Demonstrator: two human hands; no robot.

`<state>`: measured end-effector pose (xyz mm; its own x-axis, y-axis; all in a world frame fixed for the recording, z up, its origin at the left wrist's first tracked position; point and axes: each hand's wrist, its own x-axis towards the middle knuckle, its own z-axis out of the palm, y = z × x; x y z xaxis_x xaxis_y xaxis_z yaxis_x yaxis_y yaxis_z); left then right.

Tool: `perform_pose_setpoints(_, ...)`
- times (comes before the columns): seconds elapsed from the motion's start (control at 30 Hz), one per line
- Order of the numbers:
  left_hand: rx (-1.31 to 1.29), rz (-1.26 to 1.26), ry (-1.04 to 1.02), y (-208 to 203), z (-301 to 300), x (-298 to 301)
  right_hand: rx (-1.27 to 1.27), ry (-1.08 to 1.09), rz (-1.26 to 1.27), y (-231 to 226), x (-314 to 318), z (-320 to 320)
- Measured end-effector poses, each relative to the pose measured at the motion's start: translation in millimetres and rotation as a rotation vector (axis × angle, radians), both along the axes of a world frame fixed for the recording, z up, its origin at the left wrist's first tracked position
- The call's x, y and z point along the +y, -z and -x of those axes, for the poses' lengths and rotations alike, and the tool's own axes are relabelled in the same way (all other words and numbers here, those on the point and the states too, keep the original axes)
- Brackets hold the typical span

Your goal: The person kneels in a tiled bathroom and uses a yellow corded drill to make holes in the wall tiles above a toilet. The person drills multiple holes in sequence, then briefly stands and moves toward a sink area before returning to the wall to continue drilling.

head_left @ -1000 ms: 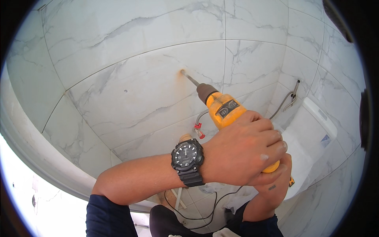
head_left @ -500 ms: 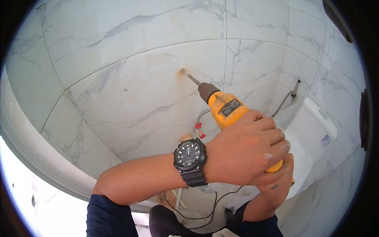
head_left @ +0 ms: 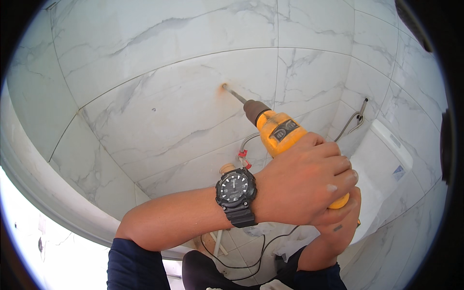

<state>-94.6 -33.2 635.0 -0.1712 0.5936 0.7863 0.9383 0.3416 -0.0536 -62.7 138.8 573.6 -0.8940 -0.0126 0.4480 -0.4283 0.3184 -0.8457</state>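
Note:
A yellow rotary hammer drill with a brown chuck slants up and left against the marbled wall tile. Its long bit has its tip in a hole ringed by an orange-brown stain. My left hand, below a black wristwatch on its wrist, is closed over the rear of the drill body. Beneath it, my right hand is wrapped round the drill's handle, its fingers mostly hidden by the left hand.
Below the drill, a grey hose with a red-handled valve comes from the wall. A white toilet stands at right, by another hose. A black cord and white pipe pieces lie on the floor. A curved white edge runs along the left.
The drill and both hands have shifted very slightly to the right. The bit's tip stays at the same stained hole, and both hands keep their grip.

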Motion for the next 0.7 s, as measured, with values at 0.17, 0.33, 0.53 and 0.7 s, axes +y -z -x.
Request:
perform_pose_setpoints(0.17,-0.001,0.003,0.001,0.7,0.0,-1.2,-0.009,-0.029,0.053,3.1,0.2,-0.6)
perform_pose_setpoints(0.33,0.029,-0.056,0.004,4.0,3.9,3.5,-0.050,-0.011,0.090,3.7,-1.7,-1.4)
perform_pose_setpoints(0.53,0.050,-0.071,-0.008,6.4,4.6,3.7,-0.040,0.015,0.026,1.7,-2.2,-3.8)
perform_pose_setpoints(0.7,0.048,-0.073,-0.012,6.0,3.2,2.9,-0.043,0.012,0.056,2.8,-1.0,-5.4)
